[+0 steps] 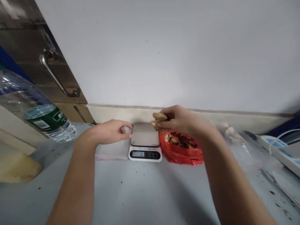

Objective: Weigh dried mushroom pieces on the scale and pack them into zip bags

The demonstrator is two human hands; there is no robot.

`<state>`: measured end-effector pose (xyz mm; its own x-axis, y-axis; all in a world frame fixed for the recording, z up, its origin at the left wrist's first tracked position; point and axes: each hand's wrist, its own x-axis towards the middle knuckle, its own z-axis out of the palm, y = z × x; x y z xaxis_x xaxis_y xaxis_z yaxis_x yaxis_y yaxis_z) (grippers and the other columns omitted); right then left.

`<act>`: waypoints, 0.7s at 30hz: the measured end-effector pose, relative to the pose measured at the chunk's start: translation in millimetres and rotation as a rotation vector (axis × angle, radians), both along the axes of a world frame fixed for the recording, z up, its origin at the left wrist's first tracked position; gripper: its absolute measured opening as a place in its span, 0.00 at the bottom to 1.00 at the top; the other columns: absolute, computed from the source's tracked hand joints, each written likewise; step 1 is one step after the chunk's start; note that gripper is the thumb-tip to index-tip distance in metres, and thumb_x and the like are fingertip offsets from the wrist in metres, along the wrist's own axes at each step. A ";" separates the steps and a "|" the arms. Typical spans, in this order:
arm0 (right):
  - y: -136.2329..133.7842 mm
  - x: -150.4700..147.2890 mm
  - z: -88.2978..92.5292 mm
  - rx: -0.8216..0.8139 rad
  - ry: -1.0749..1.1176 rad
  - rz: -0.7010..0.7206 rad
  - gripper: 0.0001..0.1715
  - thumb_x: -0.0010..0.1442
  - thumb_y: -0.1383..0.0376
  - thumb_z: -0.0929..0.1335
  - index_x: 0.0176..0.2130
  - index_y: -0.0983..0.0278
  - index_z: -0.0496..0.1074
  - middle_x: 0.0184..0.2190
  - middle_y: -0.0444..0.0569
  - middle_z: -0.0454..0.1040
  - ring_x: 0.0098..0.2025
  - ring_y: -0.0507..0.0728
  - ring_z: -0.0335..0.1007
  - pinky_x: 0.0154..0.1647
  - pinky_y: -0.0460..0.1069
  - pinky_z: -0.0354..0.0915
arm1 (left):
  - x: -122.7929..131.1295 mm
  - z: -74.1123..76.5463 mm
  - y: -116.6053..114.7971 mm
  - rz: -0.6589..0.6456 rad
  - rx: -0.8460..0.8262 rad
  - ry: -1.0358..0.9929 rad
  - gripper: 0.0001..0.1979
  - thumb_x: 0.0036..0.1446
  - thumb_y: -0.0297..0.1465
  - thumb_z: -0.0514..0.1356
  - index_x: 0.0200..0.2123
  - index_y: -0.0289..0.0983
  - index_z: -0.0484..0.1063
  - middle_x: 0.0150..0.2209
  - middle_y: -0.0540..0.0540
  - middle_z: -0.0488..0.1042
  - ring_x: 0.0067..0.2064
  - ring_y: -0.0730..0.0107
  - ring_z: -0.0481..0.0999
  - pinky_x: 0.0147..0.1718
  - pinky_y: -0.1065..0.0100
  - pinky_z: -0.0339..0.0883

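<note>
A small kitchen scale [144, 135] with a bare grey plate reads 0.0 on its display. My right hand [177, 118] pinches several tan, dried-looking pieces [159, 117] above the plate's right edge; their exact kind I cannot make out. Right beside the scale, an open red plastic bag [181, 157] holds more dried pieces, dark brown and pale. My left hand [113, 131] is at the scale's left side, thumb and fingers apart and holding nothing, its fingertips at the plate's edge. Under that hand lies a stack of clear plastic bags [112, 152].
A water bottle [44, 117] with a green label stands at left, near a yellowish container [17, 167]. To the right are a blurred clear plastic bag [236, 143] and a white power strip [281, 150]. A white wall [164, 62] rises behind the grey table [140, 193], which carries dark crumbs.
</note>
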<state>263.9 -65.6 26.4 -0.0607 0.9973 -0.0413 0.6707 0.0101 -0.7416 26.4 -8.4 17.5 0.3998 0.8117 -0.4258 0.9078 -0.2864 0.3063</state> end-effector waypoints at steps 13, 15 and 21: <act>37.0 -45.4 -51.2 -0.126 -0.200 0.050 0.08 0.56 0.76 0.72 0.33 0.63 0.75 0.31 0.47 0.81 0.31 0.53 0.76 0.29 0.44 0.65 | 1.1 -24.5 14.2 -0.029 -0.088 0.022 0.30 0.61 0.44 0.59 0.65 0.41 0.69 0.51 0.44 0.82 0.52 0.58 0.80 0.47 0.68 0.70; 36.6 -46.5 -49.7 -0.122 -0.225 0.056 0.09 0.57 0.74 0.73 0.38 0.64 0.78 0.36 0.51 0.83 0.36 0.56 0.79 0.33 0.45 0.67 | 2.8 -25.1 14.2 -0.035 -0.083 0.035 0.29 0.62 0.43 0.59 0.64 0.41 0.69 0.50 0.44 0.83 0.50 0.59 0.81 0.45 0.68 0.70; 35.7 -41.5 -49.7 -0.075 -0.291 0.032 0.25 0.56 0.68 0.77 0.54 0.65 0.79 0.52 0.58 0.82 0.54 0.66 0.77 0.50 0.51 0.69 | 8.9 -24.4 12.2 -0.048 -0.062 0.069 0.28 0.61 0.44 0.59 0.63 0.41 0.70 0.51 0.44 0.82 0.51 0.58 0.81 0.45 0.68 0.69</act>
<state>222.4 -29.9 -23.3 -0.0670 0.9886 -0.1352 0.8557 -0.0128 -0.5174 35.3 3.8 -6.9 0.4061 0.7636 -0.5020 0.9128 -0.3131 0.2622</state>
